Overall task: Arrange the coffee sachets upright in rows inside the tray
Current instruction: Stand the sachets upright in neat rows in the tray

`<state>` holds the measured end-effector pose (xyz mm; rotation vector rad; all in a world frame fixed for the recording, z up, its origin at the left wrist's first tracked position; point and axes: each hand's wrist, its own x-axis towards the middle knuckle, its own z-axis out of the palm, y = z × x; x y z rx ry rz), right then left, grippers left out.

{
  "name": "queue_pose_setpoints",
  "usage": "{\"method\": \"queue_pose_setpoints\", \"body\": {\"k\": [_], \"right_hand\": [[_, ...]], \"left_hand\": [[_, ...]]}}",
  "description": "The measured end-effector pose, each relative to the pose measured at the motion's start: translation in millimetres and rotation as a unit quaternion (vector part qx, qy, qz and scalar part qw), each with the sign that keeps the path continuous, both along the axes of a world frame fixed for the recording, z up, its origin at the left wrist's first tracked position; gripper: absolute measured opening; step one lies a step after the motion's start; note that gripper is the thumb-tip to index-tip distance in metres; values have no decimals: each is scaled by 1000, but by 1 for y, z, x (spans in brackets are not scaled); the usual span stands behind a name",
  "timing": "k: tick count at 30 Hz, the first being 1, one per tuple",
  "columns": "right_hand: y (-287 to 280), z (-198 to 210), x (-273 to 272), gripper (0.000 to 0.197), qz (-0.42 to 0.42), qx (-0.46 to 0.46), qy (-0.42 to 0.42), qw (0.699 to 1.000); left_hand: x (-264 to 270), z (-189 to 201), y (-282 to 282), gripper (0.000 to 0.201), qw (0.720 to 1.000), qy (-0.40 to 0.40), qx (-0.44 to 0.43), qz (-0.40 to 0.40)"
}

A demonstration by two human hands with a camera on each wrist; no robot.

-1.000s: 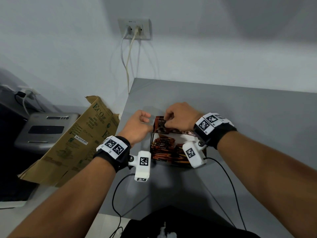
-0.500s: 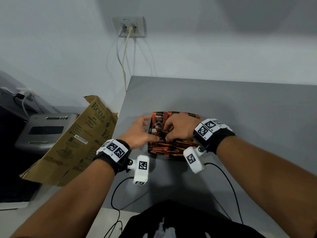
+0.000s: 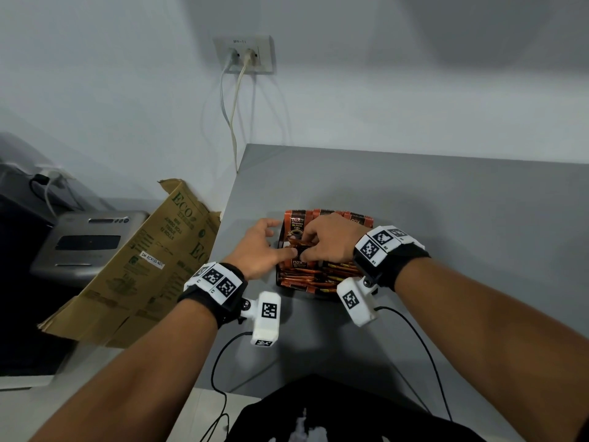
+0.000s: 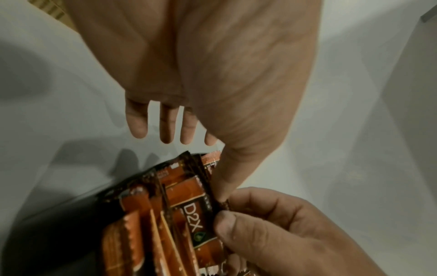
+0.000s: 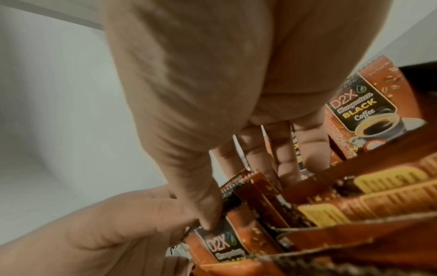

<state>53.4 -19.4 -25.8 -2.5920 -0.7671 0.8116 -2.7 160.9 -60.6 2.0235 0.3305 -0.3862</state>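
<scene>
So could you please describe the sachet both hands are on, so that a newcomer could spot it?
On the grey table sits a black tray of orange sachets. At its left side, the left hand and right hand meet on one D2X sachet. Unlike the row standing behind it, it is pinched at its top edge.

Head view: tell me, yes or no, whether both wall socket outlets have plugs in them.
Yes: two plugs sit side by side in the wall socket, their cables hanging down.

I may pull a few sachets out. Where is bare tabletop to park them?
Bare grey tabletop lies right of and behind the black tray, up to the wall. Crowded: the tray, packed with orange coffee sachets, both hands over it; cables trail across the near edge.
</scene>
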Motion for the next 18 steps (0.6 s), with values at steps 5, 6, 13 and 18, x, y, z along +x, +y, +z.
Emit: {"method": "queue_pose_setpoints", "body": {"k": [5,6,13,18], "right_hand": [[0,-2,3,38,-1,2,6,1000],[0,-2,4,38,1,1,3,1000],[4,-4,5,29,10,-11,-24,1000],[14,-2,5,30,40,-40,-63,996]], "left_hand": [[-2,0,2,74,1000,4,4,-14],[-2,-1,3,73,1000,2,8,-15],[-5,-3,7,73,1000,13,19,-20],[-4,-1,8,76,999,15,24,-28]]}}
